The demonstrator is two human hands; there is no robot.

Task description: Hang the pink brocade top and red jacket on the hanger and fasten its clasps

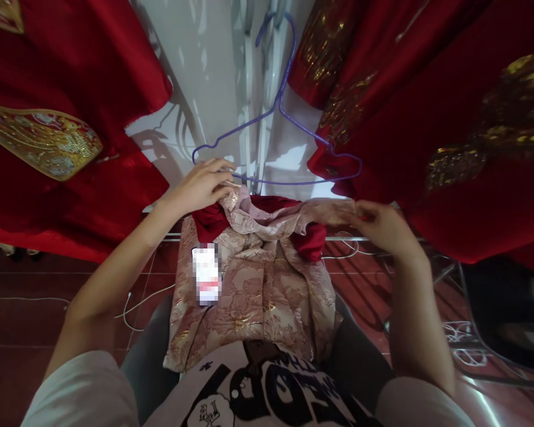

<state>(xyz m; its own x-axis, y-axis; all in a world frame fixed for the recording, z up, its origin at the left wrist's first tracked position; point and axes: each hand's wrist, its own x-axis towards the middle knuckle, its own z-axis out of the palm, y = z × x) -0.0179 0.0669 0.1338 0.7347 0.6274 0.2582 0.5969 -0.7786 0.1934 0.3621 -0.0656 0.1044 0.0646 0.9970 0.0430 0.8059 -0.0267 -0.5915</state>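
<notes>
Across my lap lies a pink-gold brocade garment (249, 296), with its upper edge raised in front of me. My left hand (207, 184) is closed on the left end of that edge, fingers bent over the cloth. At the other end my right hand (378, 225), a little blurred, grips the pulled-out strip of the same garment. Dark red cloth (309, 240) shows beneath and behind the strip. A pixelated phone-like rectangle (207, 276) rests on the left of the brocade. Just beyond my hands hangs a purple hanger (278, 112) with nothing on it.
Red garments with gold embroidery hang at the left (129, 148) and the right (404, 118). White metal rails (249, 95) run up the middle. Cables (133, 308) lie on the red tiled floor (98, 279). A dark chair-like object (507, 320) stands at the right.
</notes>
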